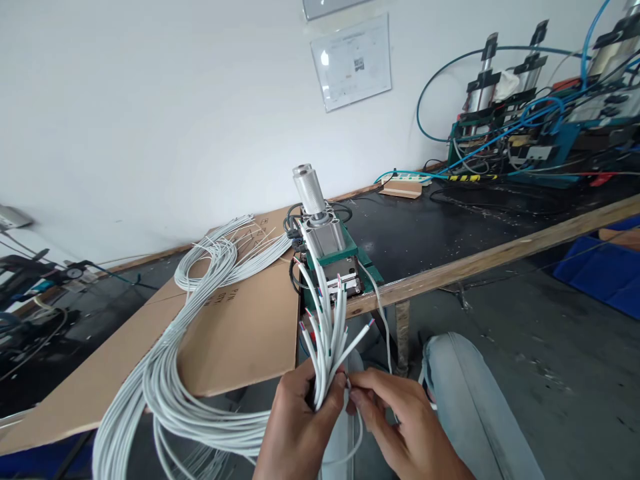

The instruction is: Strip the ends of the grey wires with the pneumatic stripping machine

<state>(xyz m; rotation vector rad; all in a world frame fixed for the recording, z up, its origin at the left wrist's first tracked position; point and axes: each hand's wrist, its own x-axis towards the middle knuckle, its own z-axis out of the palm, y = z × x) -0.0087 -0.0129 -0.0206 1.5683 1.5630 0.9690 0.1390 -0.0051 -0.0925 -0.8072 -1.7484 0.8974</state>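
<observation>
My left hand [305,420] is closed around a bundle of white cables [327,340]. Their cut ends fan upward, and small coloured wires show at the tips. Just right of the bundle, my right hand [400,417] pinches a single white cable near my left thumb; its very tip is hidden by the fingers. From my left hand the long cable coil [200,423] runs left and back over a cardboard sheet [245,333]. Beyond the cable ends stands a small pneumatic press [323,233] with a knurled silver top and a green base.
The black bench [400,233] has a wooden front edge [450,260]. More machines [520,113] with blue air hoses stand at the back right, near a power strip [407,179]. Another device [45,277] with a gauge is at the far left. My knee [465,393] is below the bench.
</observation>
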